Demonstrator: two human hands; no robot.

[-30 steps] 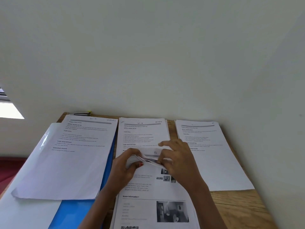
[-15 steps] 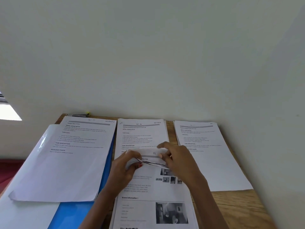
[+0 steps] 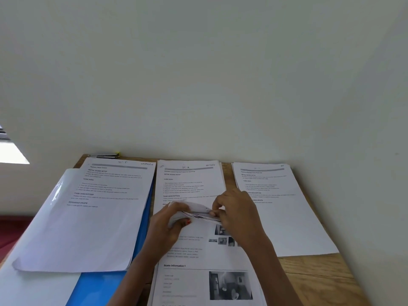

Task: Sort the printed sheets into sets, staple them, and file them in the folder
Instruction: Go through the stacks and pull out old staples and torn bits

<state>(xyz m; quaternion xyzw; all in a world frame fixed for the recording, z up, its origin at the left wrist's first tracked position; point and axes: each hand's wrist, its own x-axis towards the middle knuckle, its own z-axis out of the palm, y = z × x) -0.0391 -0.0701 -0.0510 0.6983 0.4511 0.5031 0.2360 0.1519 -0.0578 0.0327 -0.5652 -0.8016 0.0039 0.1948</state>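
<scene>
1. Far left: a blue folder [image 3: 99,288] lies open on the desk [image 3: 320,279], its clear cover [image 3: 44,206] spread toward the desk's left edge.
2. The left set [image 3: 92,221] of printed sheets rests on the folder, its near corner slightly curled.
3. Back edge, by the wall: a small dark item [image 3: 106,155] with a yellow end, too small to identify.
4. Centre: the middle set [image 3: 189,180] lies flat, with a photo page [image 3: 209,279] nearer the person.
5. Left hand [image 3: 167,228] grips a bent bundle of sheets [image 3: 198,212] held just above the middle set, fingers curled round its left end.
6. Right hand [image 3: 238,213] pinches the same bundle's right end; the two hands are close together.
7. Right: the right set [image 3: 282,217] lies flat on bare wood, apart from the middle set.
</scene>
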